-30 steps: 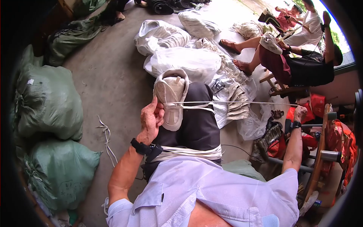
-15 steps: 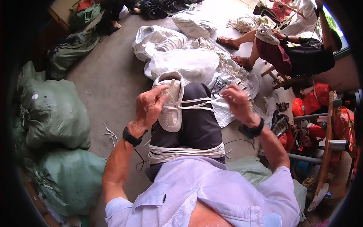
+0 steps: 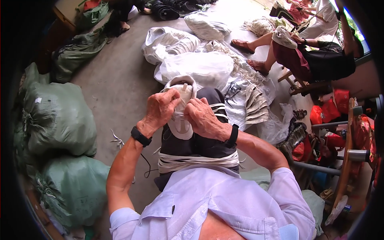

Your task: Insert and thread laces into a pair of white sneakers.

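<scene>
A: Hands, first entry?
B: Left hand (image 3: 162, 105): fingers bent in narrow at the shoe's left side. Right hand (image 3: 201, 116): likewise narrow, at its right side. Whether either pinches lace, I cannot tell.
A: The shoe?
B: One, pale (image 3: 182, 130), on the left thigh of the dark trousers (image 3: 216, 138); toe toward the wearer, opening away. Both hands cover much of its lacing.
A: Laces?
B: White laces (image 3: 219, 110), crossing the right thigh, partly behind the right hand. A lace bundle (image 3: 196, 161), white, across the lap.
A: Beyond the knees?
B: White plastic bag (image 3: 196, 66), filled, just past the shoe, closing off the floor ahead. Row of pale shoe parts (image 3: 256, 106), to its right.
A: Flanks?
B: Left: two stuffed green sacks, upper (image 3: 60, 118) and lower (image 3: 76, 188). Right: wooden rack (image 3: 345, 156), red bags (image 3: 329, 108) near it; farther up, a seated co-worker (image 3: 320, 66).
</scene>
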A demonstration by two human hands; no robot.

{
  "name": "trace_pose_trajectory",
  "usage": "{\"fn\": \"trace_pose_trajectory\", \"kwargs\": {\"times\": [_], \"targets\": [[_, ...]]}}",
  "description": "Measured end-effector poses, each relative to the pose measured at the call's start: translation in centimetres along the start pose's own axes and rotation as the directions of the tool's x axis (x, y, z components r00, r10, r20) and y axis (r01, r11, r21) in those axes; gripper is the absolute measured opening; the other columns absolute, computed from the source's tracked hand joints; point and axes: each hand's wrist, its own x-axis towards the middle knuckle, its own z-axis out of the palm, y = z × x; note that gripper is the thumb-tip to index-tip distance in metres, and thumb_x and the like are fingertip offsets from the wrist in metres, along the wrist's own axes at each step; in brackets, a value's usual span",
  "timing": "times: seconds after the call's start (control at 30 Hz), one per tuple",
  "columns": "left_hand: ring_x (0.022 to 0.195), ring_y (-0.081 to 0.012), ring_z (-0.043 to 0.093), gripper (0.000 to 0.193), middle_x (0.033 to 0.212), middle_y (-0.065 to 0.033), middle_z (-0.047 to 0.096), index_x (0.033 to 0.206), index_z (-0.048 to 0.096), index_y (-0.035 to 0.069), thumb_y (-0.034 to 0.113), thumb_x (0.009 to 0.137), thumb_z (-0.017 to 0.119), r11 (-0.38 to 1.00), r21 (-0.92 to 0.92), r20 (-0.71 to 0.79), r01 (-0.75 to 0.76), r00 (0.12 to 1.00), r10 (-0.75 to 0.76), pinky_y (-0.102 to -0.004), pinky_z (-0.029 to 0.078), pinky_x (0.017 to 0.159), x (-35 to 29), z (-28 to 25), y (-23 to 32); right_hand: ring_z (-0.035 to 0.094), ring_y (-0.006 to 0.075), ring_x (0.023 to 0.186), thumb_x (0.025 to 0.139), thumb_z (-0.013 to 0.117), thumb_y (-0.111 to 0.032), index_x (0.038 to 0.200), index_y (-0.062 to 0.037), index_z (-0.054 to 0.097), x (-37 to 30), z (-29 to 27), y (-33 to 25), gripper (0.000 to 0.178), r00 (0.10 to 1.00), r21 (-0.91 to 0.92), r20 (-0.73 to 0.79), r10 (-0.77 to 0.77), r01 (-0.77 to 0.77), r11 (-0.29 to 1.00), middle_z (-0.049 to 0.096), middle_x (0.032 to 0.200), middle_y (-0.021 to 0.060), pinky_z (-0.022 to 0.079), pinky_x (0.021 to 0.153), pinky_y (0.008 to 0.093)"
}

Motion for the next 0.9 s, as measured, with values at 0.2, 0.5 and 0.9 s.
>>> {"fn": "trace_pose_trajectory", "kwargs": {"times": [0.2, 0.5, 0.9], "targets": [[0.067, -0.0298, 0.067, 0.009, 0.072, -0.0135, 0.066, 0.085, 0.061, 0.004, 0.010, 0.085, 0.068, 0.992, -0.117, 0.069, 0.055, 0.997, -0.047, -0.0377, 0.050, 0.061, 0.4, -0.9, 0.1, 0.056, 0.0280, 0.058, 0.082, 0.066, 0.000, 0.102, -0.0023, 0.054, 0.1, -0.8, 0.5, 0.022, 0.960, 0.269, 0.073, 0.269, -0.279, 0.922, 0.057, 0.063, 0.0104, 0.040, 0.058, 0.0395], [0.056, -0.0221, 0.057, 0.008, 0.063, -0.0077, 0.058, 0.087, 0.063, 0.007, 0.013, 0.089, 0.068, 0.966, 0.076, -0.236, 0.249, 0.945, -0.225, -0.0356, 0.043, 0.054, -2.1, -9.1, -1.3, 0.057, 0.0225, 0.064, 0.083, 0.068, -0.005, 0.088, -0.0031, 0.064, -1.2, -4.2, 2.2, 0.007, 0.940, 0.292, 0.178, 0.292, -0.334, 0.896, 0.059, 0.065, 0.0080, 0.041, 0.061, 0.0380], [0.062, -0.0061, 0.043, 0.022, 0.071, 0.0040, 0.057, 0.097, 0.066, 0.002, 0.023, 0.094, 0.068, 0.835, 0.113, -0.687, 0.539, 0.650, -0.327, -0.0233, 0.036, 0.056, -10.1, -26.7, -10.7, 0.051, 0.0261, 0.072, 0.068, 0.067, -0.004, 0.074, -0.0051, 0.053, -1.9, -2.9, 1.8, 0.016, 0.960, -0.343, -0.209, -0.187, 0.107, 0.933, 0.050, 0.070, 0.0082, 0.040, 0.069, 0.0393]]}}
